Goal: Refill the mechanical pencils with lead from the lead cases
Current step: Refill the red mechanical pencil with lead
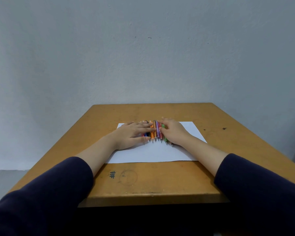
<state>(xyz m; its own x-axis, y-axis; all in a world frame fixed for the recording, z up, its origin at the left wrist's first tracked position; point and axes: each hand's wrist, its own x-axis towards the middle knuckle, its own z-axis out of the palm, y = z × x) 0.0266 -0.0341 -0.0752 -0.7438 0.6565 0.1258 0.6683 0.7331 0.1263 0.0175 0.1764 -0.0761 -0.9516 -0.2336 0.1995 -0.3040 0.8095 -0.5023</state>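
Several coloured mechanical pencils (155,132) lie side by side in a row on a white sheet of paper (153,154), tips pointing toward me. My left hand (133,133) lies flat over the left part of the row, fingers straight. My right hand (173,132) rests on the right part of the row, its fingers bent over the green and purple pencils. Whether it grips one is unclear. No lead case shows in the head view.
The paper lies on a small brown wooden desk (160,181) with a pen-drawn hash mark (112,174) near its front edge. A grey wall rises right behind the desk. Dark sleeves cover both my forearms.
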